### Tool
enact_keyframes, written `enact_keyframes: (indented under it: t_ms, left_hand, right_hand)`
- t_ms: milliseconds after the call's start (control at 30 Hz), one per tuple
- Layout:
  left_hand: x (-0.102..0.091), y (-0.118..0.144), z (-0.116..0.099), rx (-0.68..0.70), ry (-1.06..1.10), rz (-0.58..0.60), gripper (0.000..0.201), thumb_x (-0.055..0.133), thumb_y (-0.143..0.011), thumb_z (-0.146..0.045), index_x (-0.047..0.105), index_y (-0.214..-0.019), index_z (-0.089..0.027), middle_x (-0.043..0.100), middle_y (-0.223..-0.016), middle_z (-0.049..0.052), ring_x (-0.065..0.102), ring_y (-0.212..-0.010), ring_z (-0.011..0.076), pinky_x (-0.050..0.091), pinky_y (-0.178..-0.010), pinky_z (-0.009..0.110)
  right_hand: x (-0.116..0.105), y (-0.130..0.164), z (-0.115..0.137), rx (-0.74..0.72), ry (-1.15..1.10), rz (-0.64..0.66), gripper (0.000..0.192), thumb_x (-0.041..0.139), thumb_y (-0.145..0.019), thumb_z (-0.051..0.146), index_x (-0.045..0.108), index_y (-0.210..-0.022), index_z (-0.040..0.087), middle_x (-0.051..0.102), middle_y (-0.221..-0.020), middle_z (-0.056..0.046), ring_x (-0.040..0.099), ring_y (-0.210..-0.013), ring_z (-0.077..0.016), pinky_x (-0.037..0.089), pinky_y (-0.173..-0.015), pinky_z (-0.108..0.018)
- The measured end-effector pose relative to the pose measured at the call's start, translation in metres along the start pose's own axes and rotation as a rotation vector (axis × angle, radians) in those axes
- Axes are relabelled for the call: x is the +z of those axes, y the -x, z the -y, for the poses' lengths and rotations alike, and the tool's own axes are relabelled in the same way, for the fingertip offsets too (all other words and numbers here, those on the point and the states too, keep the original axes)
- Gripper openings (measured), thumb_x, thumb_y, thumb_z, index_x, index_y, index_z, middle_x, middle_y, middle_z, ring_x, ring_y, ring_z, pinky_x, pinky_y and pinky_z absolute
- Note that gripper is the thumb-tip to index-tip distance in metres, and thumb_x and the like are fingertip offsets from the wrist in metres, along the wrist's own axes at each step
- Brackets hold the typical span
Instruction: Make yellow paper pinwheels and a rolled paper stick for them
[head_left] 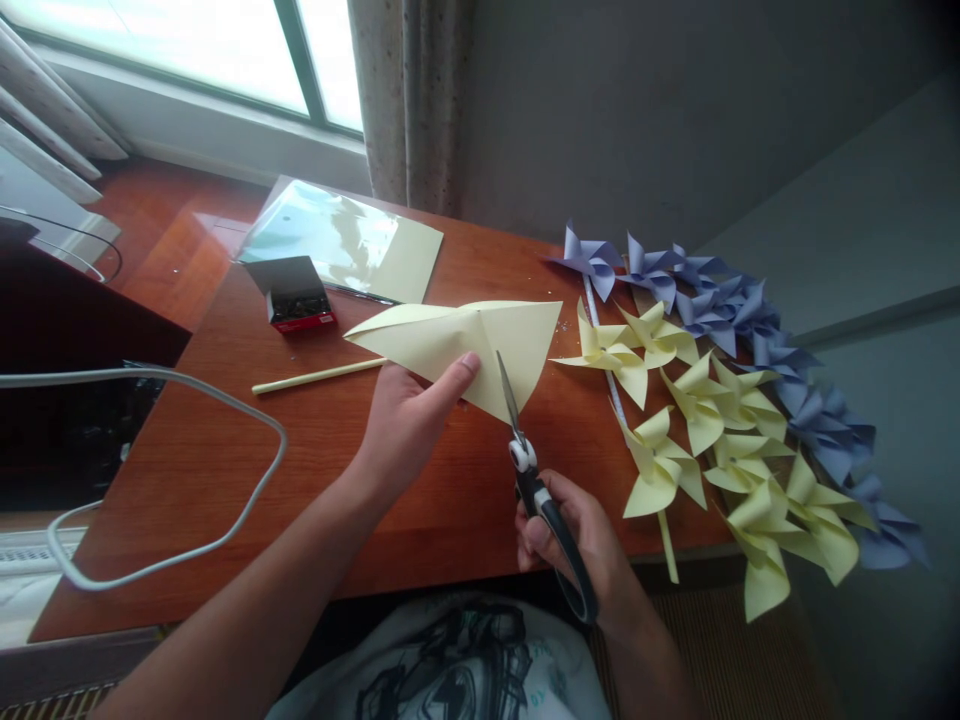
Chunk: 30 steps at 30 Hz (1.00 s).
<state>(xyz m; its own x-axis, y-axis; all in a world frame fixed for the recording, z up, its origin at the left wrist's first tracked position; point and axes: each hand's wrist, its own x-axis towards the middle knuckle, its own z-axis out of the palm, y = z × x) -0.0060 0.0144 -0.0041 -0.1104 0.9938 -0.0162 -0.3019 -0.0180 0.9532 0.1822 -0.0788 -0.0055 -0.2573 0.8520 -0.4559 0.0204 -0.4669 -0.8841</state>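
Note:
My left hand (420, 410) pinches a folded sheet of yellow paper (517, 345), thumb on top and fingers hidden beneath. A crease crosses the paper, and its corners stick out left and right. My right hand (574, 530) grips a pair of scissors (525, 460) with black and white handles. Their blades point away from me and meet the paper's near edge; part of the cut line cannot be made out. Left of the paper a yellow paper stick (322, 376) lies on the table, its right end passing behind my left hand.
Several yellow pinwheels (660, 462) and purple pinwheels (709, 310) cover the wooden table's (450, 520) right side. An open small box (300, 308) holds dark bits. Behind it lies a clear plastic sleeve (330, 235) with yellow paper. A white cable (262, 480) loops at left.

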Motion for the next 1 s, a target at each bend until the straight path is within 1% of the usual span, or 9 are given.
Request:
enact_keyframes:
  t_ms: [67, 233, 400, 633, 833, 1000]
  left_hand:
    - [0.0007, -0.0001, -0.0007, 0.006, -0.021, 0.011, 0.02, 0.074, -0.082, -0.033, 0.073, -0.089, -0.015, 0.074, -0.113, 0.009, 0.069, -0.106, 0.0256, 0.055, -0.088, 0.03]
    - [0.0024, 0.001, -0.0013, 0.024, -0.057, 0.042, 0.02, 0.072, -0.084, -0.033, 0.073, -0.092, -0.014, 0.075, -0.113, 0.009, 0.069, -0.104, 0.0238, 0.055, -0.091, 0.029]
    - [0.0036, 0.0026, -0.0009, 0.018, -0.068, 0.049, 0.022, 0.073, -0.084, -0.032, 0.073, -0.097, -0.014, 0.076, -0.11, 0.008, 0.07, -0.1, 0.0226, 0.055, -0.089, 0.029]
    - [0.0053, 0.0039, -0.0039, 0.019, -0.092, 0.081, 0.026, 0.073, -0.084, -0.033, 0.072, -0.102, -0.013, 0.076, -0.109, 0.009, 0.07, -0.1, 0.024, 0.055, -0.088, 0.029]
    - [0.0064, 0.0052, -0.0025, 0.053, -0.123, 0.125, 0.027, 0.07, -0.087, -0.028, 0.071, -0.109, -0.014, 0.076, -0.11, 0.008, 0.07, -0.098, 0.0208, 0.054, -0.087, 0.026]
    - [0.0065, 0.0048, -0.0031, 0.068, -0.128, 0.14, 0.027, 0.07, -0.087, -0.026, 0.071, -0.11, -0.013, 0.077, -0.108, 0.007, 0.07, -0.097, 0.02, 0.054, -0.086, 0.024]
  right_hand:
    - [-0.0001, 0.0004, 0.0008, -0.008, -0.021, 0.019, 0.05, 0.074, -0.077, 0.063, 0.054, -0.087, 0.019, 0.053, -0.067, 0.003, 0.056, -0.055, -0.0111, 0.041, -0.053, -0.023]
    - [0.0017, 0.0, 0.0033, 0.016, -0.087, 0.03, 0.049, 0.075, -0.078, 0.062, 0.053, -0.086, 0.019, 0.051, -0.067, 0.004, 0.054, -0.054, -0.0105, 0.042, -0.053, -0.023]
    - [0.0029, -0.0009, 0.0056, 0.017, -0.097, 0.02, 0.047, 0.075, -0.079, 0.06, 0.054, -0.088, 0.018, 0.052, -0.068, 0.003, 0.055, -0.057, -0.0105, 0.042, -0.056, -0.023]
    - [0.0018, -0.0013, 0.0066, 0.019, -0.09, 0.023, 0.048, 0.075, -0.079, 0.06, 0.054, -0.088, 0.018, 0.053, -0.068, 0.003, 0.055, -0.057, -0.0111, 0.042, -0.057, -0.024]
    - [0.0017, -0.0026, 0.0077, 0.007, -0.09, 0.03, 0.047, 0.074, -0.081, 0.059, 0.053, -0.088, 0.018, 0.053, -0.068, 0.003, 0.056, -0.058, -0.0112, 0.043, -0.058, -0.024]
    - [0.0024, -0.0027, 0.0078, -0.002, -0.077, 0.022, 0.047, 0.072, -0.081, 0.061, 0.053, -0.087, 0.018, 0.053, -0.068, 0.003, 0.056, -0.058, -0.0114, 0.043, -0.058, -0.024]
